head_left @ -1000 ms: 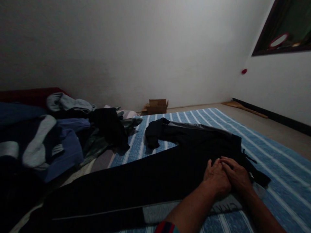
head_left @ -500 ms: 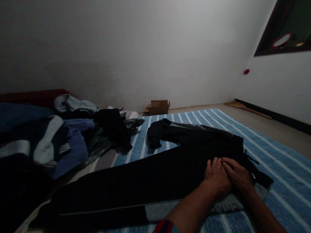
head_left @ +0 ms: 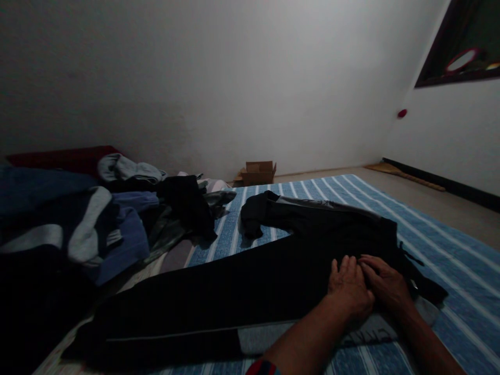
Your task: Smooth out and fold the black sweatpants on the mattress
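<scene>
Black, soft trousers (head_left: 250, 281) with grey side panels lie spread flat on the blue striped sheet (head_left: 449, 260). Left hand (head_left: 349, 289) and right hand (head_left: 386, 284) rest side by side near the waist, fingers loosely together and flat, gripping nothing, barely shifted from a second ago.

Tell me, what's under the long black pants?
The black pants lie spread on a blue striped blanket, which shows all around them. Both hands, left hand and right hand, rest flat on top. Anything beneath the cloth itself is covered.
</scene>
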`<state>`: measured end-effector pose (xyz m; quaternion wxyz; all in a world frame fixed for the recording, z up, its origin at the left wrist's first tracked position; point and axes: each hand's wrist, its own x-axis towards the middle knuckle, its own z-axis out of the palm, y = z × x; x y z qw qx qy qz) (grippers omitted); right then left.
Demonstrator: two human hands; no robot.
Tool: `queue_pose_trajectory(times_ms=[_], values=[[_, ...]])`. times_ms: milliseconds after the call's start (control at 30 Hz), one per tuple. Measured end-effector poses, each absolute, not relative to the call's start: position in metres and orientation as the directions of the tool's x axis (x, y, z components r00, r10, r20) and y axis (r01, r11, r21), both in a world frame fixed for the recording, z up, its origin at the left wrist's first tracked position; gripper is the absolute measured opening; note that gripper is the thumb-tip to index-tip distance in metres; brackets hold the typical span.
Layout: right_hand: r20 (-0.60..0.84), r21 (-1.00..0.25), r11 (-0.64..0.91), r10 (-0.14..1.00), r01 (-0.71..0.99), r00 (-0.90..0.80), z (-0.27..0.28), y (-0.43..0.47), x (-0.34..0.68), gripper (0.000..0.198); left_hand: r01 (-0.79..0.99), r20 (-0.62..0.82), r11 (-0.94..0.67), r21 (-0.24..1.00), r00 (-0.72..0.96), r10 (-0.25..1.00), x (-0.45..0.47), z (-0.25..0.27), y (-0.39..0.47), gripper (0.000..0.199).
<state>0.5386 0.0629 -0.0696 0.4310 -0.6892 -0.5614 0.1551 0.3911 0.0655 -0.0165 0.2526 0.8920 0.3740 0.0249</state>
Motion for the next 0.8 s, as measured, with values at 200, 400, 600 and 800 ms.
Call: queue_pose_trajectory(times_ms=[200, 400, 600, 800], values=[[0.267, -0.757, 0.005, 0.915, 0.653, 0.302, -0.07, 0.064, 0.539, 0.042, 0.64, -0.147, -0.565, 0.521, 0.719, 0.679, 0.389, -0.013, 0.065, 0.068], [0.294, -0.737, 0.014, 0.907, 0.676, 0.301, -0.066, 0.063, 0.536, 0.041, 0.703, -0.054, -0.552, 0.449, 0.638, 0.768, 0.364, 0.007, 0.085, 0.059], [0.299, -0.734, 0.013, 0.904, 0.679, 0.307, -0.067, 0.063, 0.536, 0.04, 0.962, 0.147, -0.203, 0.184, 0.177, 0.973, 0.297, 0.035, 0.151, 0.052], [0.299, -0.737, 0.012, 0.903, 0.676, 0.309, -0.069, 0.064, 0.536, 0.038, 0.983, 0.251, 0.18, 0.03, -0.182, 0.951, 0.23, 0.035, 0.195, 0.072]])
